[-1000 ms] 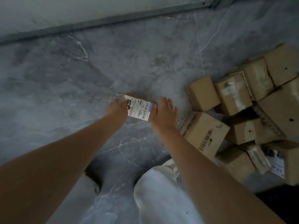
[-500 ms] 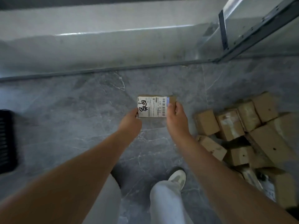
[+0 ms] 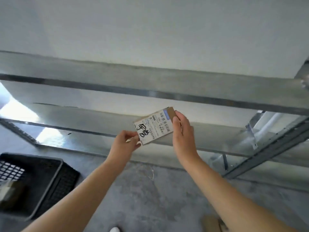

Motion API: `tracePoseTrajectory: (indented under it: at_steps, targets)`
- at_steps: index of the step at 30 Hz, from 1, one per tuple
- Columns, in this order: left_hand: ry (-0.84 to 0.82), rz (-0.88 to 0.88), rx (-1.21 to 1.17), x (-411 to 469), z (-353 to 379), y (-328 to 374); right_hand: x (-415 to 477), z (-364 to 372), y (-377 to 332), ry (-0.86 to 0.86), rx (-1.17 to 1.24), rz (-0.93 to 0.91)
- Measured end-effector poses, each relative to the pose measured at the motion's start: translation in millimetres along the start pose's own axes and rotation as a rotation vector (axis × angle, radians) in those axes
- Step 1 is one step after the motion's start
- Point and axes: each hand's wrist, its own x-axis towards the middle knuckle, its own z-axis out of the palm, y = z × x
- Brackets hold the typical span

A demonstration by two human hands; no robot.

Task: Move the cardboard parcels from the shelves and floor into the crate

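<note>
Part of crate (image 3: 56, 186) beyond left edge

Soft, even daylight, rather dim, with weak shadows. A strong white glare lies on the grey metal shelf (image 3: 150, 76) at 9 o'clock, where detail is burnt out. The black plastic mesh crate (image 3: 65, 180) at 8 o'clock is dark and slightly blurred. The small brown cardboard parcel (image 3: 154, 126) at centre is fairly sharp, though its fine print is soft. The shelf rails bend toward the edges.

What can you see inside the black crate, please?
Inside the crate, what looks like a dim brownish parcel shows at the left edge. Darkness and the frame edge hide the rest.
</note>
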Motion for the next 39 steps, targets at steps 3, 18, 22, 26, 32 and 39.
tracePoseTrajectory:
  at_steps: [3, 18, 22, 26, 32, 39]
  targets:
    - [-0.007, 0.109, -0.011, -36, -43, 61, 3, 0, -75, -0.085, 0.038, -0.112]
    - [0.318, 0.334, 0.143, -126, -270, 188, -30, 168, -367, -0.51, 0.062, -0.438]
    - [0.42, 0.343, 0.019, -121, -359, 180, -59, 267, -409, -0.654, 0.081, -0.432]
    - [0.325, 0.377, -0.118, -110, -438, 166, -91, 359, -440, -0.775, 0.201, -0.305]
    - [0.362, 0.31, -0.126, -81, -519, 141, -123, 466, -433, -0.901, 0.279, -0.205]
    - [0.518, 0.245, -0.189, -4, -583, 121, -110, 571, -403, -1.062, 0.117, -0.073]
